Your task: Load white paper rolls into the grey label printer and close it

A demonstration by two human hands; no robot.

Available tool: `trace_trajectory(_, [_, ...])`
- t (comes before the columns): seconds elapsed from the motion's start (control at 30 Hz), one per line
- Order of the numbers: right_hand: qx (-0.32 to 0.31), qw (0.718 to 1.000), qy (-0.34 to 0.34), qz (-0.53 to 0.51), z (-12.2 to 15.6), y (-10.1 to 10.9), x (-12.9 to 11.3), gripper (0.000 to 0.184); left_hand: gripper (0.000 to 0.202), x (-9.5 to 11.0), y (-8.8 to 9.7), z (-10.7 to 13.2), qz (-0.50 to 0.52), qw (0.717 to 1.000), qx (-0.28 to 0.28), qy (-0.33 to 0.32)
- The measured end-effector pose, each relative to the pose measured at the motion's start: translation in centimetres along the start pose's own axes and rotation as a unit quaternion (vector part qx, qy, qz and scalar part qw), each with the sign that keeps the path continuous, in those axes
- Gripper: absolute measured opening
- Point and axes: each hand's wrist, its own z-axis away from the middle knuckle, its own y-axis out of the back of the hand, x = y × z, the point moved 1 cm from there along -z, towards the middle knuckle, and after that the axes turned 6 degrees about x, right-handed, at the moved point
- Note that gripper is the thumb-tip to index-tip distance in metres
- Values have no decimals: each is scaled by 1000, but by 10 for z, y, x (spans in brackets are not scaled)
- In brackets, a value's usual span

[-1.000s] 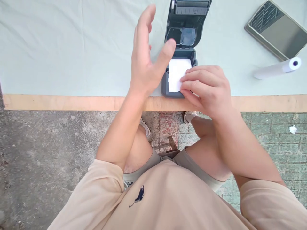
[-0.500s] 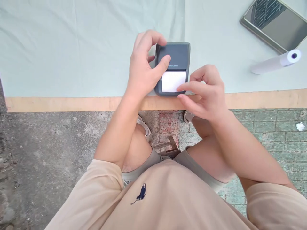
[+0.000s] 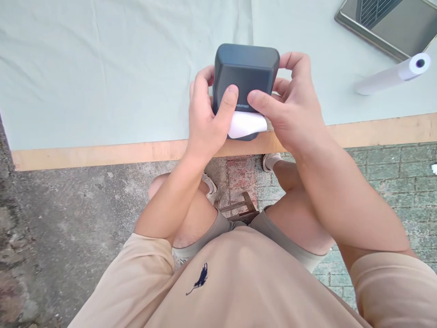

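A dark label printer (image 3: 247, 77) is held between my two hands, tilted so that its far end shows. White paper (image 3: 246, 125) sticks out of its near side and curls up at the right. My left hand (image 3: 211, 107) grips the printer's left side, thumb on the top face. On the right side my right hand (image 3: 293, 98) is closed round it, its thumb also pressing the top. The fingers behind and under the printer are partly hidden.
A white paper roll (image 3: 385, 79) stands on the pale cloth (image 3: 136, 73) at the right. Beyond it lies a dark glossy tablet-like device (image 3: 389, 25). The table's wooden edge (image 3: 102, 152) runs across near me, with a wooden stool (image 3: 242, 209) between my legs.
The printer has been lifted and tilted. My right hand has moved from the paper up to the printer's right side and grips it; my left hand has tightened its hold. The paper now curls.
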Motion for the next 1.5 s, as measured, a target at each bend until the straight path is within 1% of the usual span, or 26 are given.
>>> trace_trajectory(0.03, [-16,999,8,-27,2,2,0,53,34,1,0,0,17,1000,6,-8])
trace_trajectory(0.1, [-32,997,30,-65,4,6,-1,56,37,4,0,0,75,997,-15,-3])
trace_trajectory(0.17, [-23,996,50,-70,5,9,-3,55,36,6,-1,-2,125,990,-47,36])
trace_trajectory(0.23, [-17,995,63,-77,5,11,-5,54,34,8,-1,-2,155,985,-45,63])
trace_trajectory(0.3, [-29,992,73,-95,7,11,-8,53,34,11,-3,-2,176,980,-48,81])
trace_trajectory(0.33, [-40,990,79,-107,7,10,-9,51,36,12,-5,-2,187,976,-58,95])
trace_trajectory(0.4, [-65,985,90,-129,8,8,-10,46,47,13,-9,0,203,966,-84,134])
trace_trajectory(0.47, [-76,984,97,-130,8,6,-10,43,55,13,-13,1,213,959,-94,161])
trace_trajectory(0.53, [-57,986,124,-99,6,6,-10,41,54,11,-16,1,214,960,-76,167])
trace_trajectory(0.6, [-19,986,160,-34,5,8,-9,39,51,7,-18,2,209,962,-46,171])
trace_trajectory(0.67, [13,984,176,37,3,13,-9,40,48,3,-18,1,202,963,-22,178])
trace_trajectory(0.7, [9,983,172,64,2,16,-9,44,47,1,-18,1,198,963,-16,182])
trace_trajectory(0.8, [-40,982,145,114,1,24,-12,61,48,-3,-18,0,184,966,-15,183])
trace_trajectory(0.83, [-46,980,144,126,1,26,-14,64,49,-4,-18,-1,179,966,-18,184])
trace_trajectory(0.87, [-31,978,155,135,1,28,-16,63,49,-4,-18,-1,179,966,-22,185])
trace_trajectory(0.97, [95,960,235,122,4,28,-26,39,45,-5,-22,1,207,958,-28,199])
trace_trajectory(1.0, [130,953,252,110,4,26,-29,36,43,-5,-23,2,219,954,-31,204])
trace_trajectory(1.03, [154,948,262,97,5,23,-32,38,42,-5,-25,3,225,952,-35,206])
trace_trajectory(1.1, [167,950,253,74,5,18,-37,39,47,-5,-26,6,214,954,-42,207])
trace_trajectory(1.17, [149,949,266,81,4,15,-41,36,56,-4,-26,8,187,960,-46,203])
trace_trajectory(1.2, [135,942,286,111,4,15,-43,31,57,-3,-25,9,178,963,-47,199])
trace_trajectory(1.27, [90,916,319,227,3,17,-47,14,51,-2,-23,10,176,965,-55,189])
trace_trajectory(1.33, [35,882,302,360,3,20,-50,6,43,0,-22,10,182,965,-67,176])
trace_trajectory(1.37, [11,866,276,417,3,21,-52,6,41,1,-22,9,188,964,-74,171])
trace_trajectory(1.4, [-6,851,247,464,3,22,-54,10,39,2,-22,9,194,963,-81,169])
trace_trajectory(1.5, [-30,803,197,561,4,22,-59,27,36,6,-22,10,212,957,-104,167])
